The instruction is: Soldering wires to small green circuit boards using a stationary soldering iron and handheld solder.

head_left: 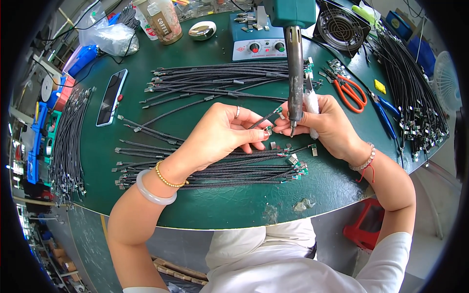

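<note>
My left hand [222, 129] pinches a black braided cable [264, 118] with a small green circuit-board end; another small green board piece [268, 130] shows at its fingertips. Close to it, my right hand [330, 122] is closed around a white-wrapped tool [311, 105] with a pointed metal end facing away from me. Its fingertips are near the cable end, and whether they touch it cannot be made out. Between the hands, the dark soldering iron [295, 73] points down, its tip [292, 131] just beside the right fingers. Bundles of braided cables [220, 173] lie under my hands.
More cables [220, 80] lie behind, with piles at left [73, 141] and right [410, 88]. A blue soldering machine [258, 41] stands at the back. Orange-handled pliers [349, 93], blue-handled cutters [385, 117], a fan [342, 27], a phone [112, 97] and a cup [161, 22] surround the work area.
</note>
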The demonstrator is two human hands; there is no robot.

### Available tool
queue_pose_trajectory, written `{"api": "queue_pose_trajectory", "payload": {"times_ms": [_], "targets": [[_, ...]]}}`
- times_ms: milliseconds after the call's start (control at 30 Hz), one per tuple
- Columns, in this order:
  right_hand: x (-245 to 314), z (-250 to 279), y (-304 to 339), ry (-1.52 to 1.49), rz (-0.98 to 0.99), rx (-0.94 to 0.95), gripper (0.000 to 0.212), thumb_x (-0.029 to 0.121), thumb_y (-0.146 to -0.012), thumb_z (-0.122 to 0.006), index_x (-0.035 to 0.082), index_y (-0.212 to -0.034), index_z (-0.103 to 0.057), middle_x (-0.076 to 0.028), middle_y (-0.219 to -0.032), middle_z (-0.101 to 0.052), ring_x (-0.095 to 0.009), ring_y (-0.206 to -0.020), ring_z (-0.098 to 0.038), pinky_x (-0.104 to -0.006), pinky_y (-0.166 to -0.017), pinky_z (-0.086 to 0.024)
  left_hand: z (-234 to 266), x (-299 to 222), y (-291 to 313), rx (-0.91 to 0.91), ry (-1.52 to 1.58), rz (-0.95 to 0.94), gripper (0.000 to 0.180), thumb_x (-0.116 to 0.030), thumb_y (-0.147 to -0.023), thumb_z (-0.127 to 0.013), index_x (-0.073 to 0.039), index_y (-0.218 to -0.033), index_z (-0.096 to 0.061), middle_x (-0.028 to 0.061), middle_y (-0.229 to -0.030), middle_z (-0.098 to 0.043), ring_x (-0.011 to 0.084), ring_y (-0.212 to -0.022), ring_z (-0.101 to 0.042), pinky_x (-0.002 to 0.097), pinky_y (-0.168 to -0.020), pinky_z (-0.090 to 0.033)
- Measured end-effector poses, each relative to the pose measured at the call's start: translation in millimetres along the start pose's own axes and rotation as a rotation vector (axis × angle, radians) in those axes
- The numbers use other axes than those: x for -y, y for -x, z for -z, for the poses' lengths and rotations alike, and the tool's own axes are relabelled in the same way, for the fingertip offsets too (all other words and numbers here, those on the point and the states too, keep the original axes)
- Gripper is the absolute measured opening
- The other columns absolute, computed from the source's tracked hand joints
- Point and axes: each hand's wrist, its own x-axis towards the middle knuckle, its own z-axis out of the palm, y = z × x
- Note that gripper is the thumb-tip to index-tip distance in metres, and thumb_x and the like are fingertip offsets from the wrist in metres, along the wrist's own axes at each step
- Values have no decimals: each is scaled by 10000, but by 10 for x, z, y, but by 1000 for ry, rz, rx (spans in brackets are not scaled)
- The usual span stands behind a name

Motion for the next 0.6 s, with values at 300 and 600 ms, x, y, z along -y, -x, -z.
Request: {"api": "queue_pose_trajectory", "payload": {"times_ms": [300, 600], "targets": [[-24, 43, -11, -20, -11, 0, 197, 84, -812, -570, -42, -962, -545, -143, -865, -615, -202, -783, -630, -278, -713, -517, 23, 17, -16, 65, -38, -56, 240, -72, -835, -531, 48, -1042, -517, 101, -818, -618, 68, -642, -515, 183, -586, -427], [-27, 42, -13, 1, 0, -5, 219, 109, -813, -579, -45, -964, -545, -140, -861, -618, -189, -771, -629, -272, -705, -514, 22, 56, -49, 87, 28, -60, 223, -52, -836, -515, 44, -1037, -500, 105, -821, -617, 74, -642, -526, 186, -588, -428]]}}
